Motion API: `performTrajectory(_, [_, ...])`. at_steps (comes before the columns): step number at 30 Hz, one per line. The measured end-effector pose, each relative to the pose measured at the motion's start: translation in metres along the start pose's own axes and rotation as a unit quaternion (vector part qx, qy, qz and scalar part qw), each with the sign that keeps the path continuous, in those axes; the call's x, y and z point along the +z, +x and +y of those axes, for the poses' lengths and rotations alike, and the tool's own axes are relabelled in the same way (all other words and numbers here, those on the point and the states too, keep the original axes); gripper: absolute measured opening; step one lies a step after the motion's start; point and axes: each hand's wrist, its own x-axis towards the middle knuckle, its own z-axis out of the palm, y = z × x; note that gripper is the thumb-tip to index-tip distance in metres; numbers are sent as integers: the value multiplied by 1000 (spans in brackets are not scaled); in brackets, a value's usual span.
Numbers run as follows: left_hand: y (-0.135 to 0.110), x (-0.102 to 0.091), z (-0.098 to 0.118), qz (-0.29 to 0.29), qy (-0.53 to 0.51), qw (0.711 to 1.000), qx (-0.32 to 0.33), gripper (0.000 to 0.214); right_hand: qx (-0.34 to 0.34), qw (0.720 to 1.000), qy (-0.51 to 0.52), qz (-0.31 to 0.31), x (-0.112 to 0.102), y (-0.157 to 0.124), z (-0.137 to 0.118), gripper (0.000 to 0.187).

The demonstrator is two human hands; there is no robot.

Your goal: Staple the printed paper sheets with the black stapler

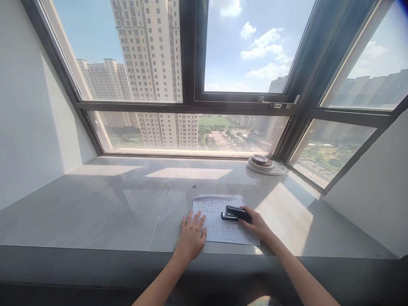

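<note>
Papers with writing and rows of lines (223,231) lie flat on the windowsill near its front edge. My left hand (192,236) rests at their left side, fingers spread, the fingertips on or beside the left edge. A black stapler (237,212) is in my right hand (256,223), gripped at its right end between thumb and fingers. Its jaws point left and stand apart, over the middle right of the papers. Whether the stapler touches the papers, I cannot tell. Beyond the papers' top edge sits a tiny dark piece, perhaps staples (194,186).
A stack of round plates or mats (264,165) stands at the back right corner by the window frame (191,106). The grey tiled sill (95,204) ends in a front edge close to my arms. White walls (28,106) bound it left and right.
</note>
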Motion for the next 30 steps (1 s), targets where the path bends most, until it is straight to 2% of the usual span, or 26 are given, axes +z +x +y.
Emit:
performTrajectory(10, [2,3,-5,-2,1,1000,0,50,-21,999,1,-24,-4,-2,-3,36])
performTrajectory(21, [3,-1,-4,4,49,999,3,48,-49,998,25,26,-3,-4,3,32])
performTrajectory(24, [2,-3,-4,-5,46,999,3,48,-46,998,21,28,-1,-4,5,37])
performTrajectory(27, [6,-7,0,-34,40,998,-39,47,-56,998,13,26,0,-5,4,41])
performTrajectory(30, [21,-10,18,-18,19,994,-104,40,-74,997,-5,10,0,-5,2,40])
